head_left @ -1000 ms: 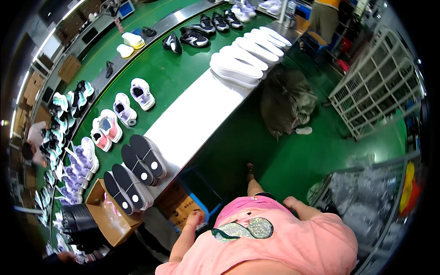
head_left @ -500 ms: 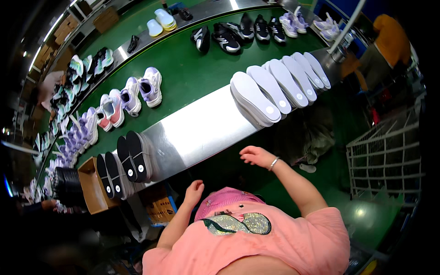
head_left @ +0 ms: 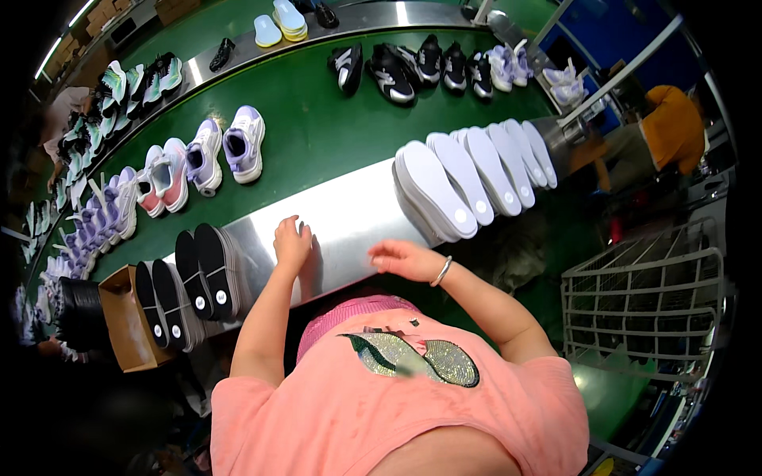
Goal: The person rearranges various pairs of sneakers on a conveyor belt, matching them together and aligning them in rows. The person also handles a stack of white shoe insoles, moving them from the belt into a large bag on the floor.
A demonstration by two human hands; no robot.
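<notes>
My left hand [head_left: 293, 244] is over the shiny metal ledge [head_left: 349, 210] in front of me, holding nothing, with its fingers apart. To its left, stacks of black-topped insoles [head_left: 208, 266] with round white stickers stand at the ledge's left end. My right hand [head_left: 399, 259], with a bangle at the wrist, hovers at the ledge's near edge. Its fingers are loosely stretched and nothing shows in them. Beyond it to the right lies a row of white insole stacks [head_left: 438, 186], each with a round sticker at its near end.
Behind the ledge, a green belt [head_left: 309, 147] carries purple-white sneakers [head_left: 244, 144] and black sneakers [head_left: 390, 75]. An open cardboard box [head_left: 131, 325] stands by the black insoles. At right are a wire basket [head_left: 639, 305] and a person in an orange top [head_left: 673, 131].
My left hand has reached forward from near my body to above the metal ledge. The right hand has shifted a little left, to the ledge's edge. The view has turned slightly.
</notes>
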